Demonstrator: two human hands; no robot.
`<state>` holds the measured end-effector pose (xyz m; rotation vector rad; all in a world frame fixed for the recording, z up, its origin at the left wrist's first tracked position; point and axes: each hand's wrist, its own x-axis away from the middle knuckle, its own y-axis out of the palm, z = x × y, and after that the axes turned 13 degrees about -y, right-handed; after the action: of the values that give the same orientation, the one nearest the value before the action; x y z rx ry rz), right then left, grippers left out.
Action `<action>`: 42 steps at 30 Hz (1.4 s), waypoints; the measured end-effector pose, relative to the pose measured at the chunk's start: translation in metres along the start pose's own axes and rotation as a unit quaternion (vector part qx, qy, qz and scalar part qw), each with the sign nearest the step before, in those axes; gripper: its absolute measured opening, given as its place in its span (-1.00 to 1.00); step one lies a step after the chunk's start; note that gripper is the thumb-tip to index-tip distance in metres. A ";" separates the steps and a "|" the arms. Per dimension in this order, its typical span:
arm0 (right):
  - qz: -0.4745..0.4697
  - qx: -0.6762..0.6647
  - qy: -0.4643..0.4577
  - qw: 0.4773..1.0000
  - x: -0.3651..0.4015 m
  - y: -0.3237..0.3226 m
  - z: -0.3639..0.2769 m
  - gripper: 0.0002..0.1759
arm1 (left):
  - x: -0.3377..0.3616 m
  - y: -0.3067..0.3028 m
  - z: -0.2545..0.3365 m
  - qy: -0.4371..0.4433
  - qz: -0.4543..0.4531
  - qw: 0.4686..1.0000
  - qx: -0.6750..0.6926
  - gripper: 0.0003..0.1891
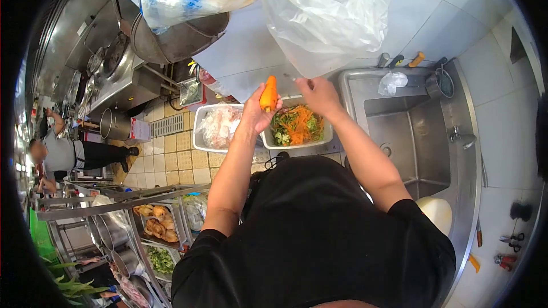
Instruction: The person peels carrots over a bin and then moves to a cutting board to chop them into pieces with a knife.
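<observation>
My left hand (255,109) is wrapped around an orange carrot (269,94), held upright over the gap between two white tubs. To its right, my right hand (321,96) is closed in a pinch with a small, thin thing at the fingertips, too small to make out. Below both hands, the right-hand white tub (299,146) contains orange shreds (298,131) and chopped greens. Beside it stands the left-hand white tub (200,143), with pale pieces in clear plastic (220,125). The carrot and my right hand are apart.
A steel sink (411,137) with a tap (461,136) lies to the right. Clear plastic bags (331,17) hang ahead. Lower left, a metal rack (128,197) carries trays of cooked poultry (160,223) and greens (161,259). A co-worker (63,151) stands far left near the stoves.
</observation>
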<state>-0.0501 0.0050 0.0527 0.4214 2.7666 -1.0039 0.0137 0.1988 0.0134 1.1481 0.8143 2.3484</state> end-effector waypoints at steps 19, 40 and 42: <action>-0.030 0.065 -0.013 0.997 -0.028 0.003 0.040 -0.61 | 0.023 -0.002 -0.007 -0.036 -0.136 0.990 -0.019 -0.60; -0.096 0.022 -0.023 0.995 -0.031 0.008 0.022 -0.63 | 0.031 -0.002 -0.009 0.027 -0.109 0.991 -0.074 -0.50; -0.049 0.074 -0.002 0.996 -0.031 0.009 0.022 -0.62 | 0.033 -0.004 -0.009 0.039 -0.113 0.988 -0.095 -0.51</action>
<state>-0.0165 -0.0092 0.0383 0.3047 2.7423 -1.2367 -0.0122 0.2186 0.0254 0.8436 0.6906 2.2366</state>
